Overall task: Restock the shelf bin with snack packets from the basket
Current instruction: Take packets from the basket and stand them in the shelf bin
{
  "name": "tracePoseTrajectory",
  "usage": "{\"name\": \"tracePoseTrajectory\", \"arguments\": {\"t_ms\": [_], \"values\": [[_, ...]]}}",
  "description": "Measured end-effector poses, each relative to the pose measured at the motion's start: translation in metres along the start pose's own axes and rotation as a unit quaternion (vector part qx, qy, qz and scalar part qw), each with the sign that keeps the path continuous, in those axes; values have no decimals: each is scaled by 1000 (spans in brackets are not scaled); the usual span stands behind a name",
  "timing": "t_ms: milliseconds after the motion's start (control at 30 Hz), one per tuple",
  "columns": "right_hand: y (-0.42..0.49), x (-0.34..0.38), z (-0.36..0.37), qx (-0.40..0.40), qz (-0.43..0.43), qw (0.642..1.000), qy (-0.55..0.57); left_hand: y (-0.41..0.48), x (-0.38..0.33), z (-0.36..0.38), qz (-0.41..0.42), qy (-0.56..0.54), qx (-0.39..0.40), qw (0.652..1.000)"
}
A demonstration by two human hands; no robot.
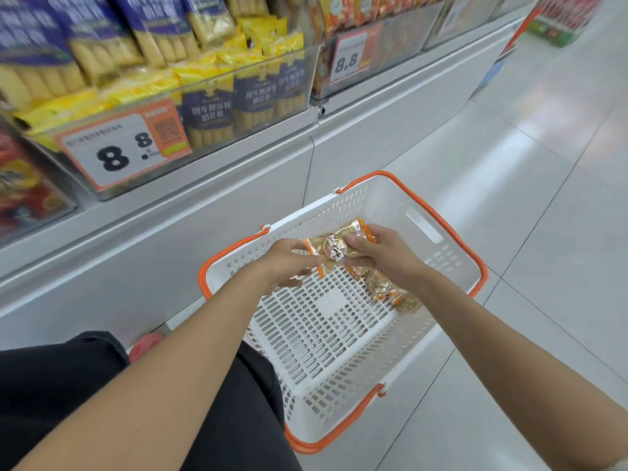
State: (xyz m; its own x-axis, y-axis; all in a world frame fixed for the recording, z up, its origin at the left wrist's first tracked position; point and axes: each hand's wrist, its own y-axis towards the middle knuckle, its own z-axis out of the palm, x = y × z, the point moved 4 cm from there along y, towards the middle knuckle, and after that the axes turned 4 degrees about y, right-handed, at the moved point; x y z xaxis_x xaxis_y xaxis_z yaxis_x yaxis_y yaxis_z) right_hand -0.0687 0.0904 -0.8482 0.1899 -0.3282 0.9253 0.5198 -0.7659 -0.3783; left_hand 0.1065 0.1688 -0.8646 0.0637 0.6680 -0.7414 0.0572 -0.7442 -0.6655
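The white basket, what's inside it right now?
One golden snack packet gripped by the right hand, left hand at its edge. More golden packets lie on the basket floor, partly hidden under the right wrist; count unclear.

Bright, even light is pouring down from overhead, glaring off the glossy floor tiles (pixel 503 144) and glinting on the foil snack packet (pixel 334 248). Shadows are falling soft beneath the basket (pixel 339 396). The wide lens is bowing the shelf edge (pixel 204 198); upper-left packages (pixel 34 35) and the left hand (pixel 282 263) are blurring.
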Motion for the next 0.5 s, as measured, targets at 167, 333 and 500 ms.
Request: {"name": "tracePoseTrajectory", "arguments": {"t_ms": [167, 333, 500], "values": [[-20, 68, 24, 47, -47, 998, 14, -45, -38, -20, 68, -134, 21, 988], [-46, 135, 44, 65, -73, 995, -11, -99, -84, -49, 165, -91, 8, 982], [-71, 195, 69, 63, -96, 983, -146, -154, -128, -88, 247, -61, -117, 960]]}}
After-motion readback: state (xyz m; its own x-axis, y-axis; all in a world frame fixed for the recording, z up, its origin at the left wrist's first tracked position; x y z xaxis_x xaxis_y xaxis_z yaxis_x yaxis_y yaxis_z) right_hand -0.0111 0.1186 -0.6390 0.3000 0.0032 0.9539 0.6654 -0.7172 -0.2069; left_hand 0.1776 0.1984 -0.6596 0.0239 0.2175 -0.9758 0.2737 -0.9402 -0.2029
